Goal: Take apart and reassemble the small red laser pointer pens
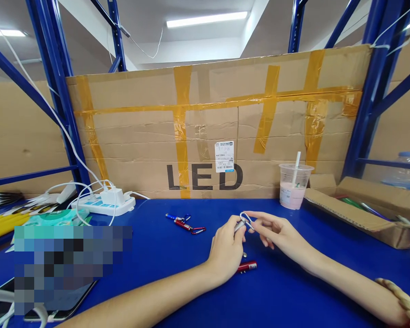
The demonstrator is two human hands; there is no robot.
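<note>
My left hand [226,248] is closed around a small silver keychain flashlight [239,224], held over the blue table. My right hand [272,230] pinches the silver carabiner clip [248,219] at the flashlight's end with fingertips together. A red flashlight [247,267] lies on the table just under my left hand, partly hidden by it. Further back left, a blue flashlight [175,217] and a red flashlight with a red clip [190,227] lie side by side.
A plastic cup of pink drink with a straw [294,186] stands at the back right. An open cardboard box [364,214] sits at the right. A white power strip with plugs [105,202] is at the back left. A taped cardboard wall marked LED [205,136] closes the back. A phone [58,300] lies near left.
</note>
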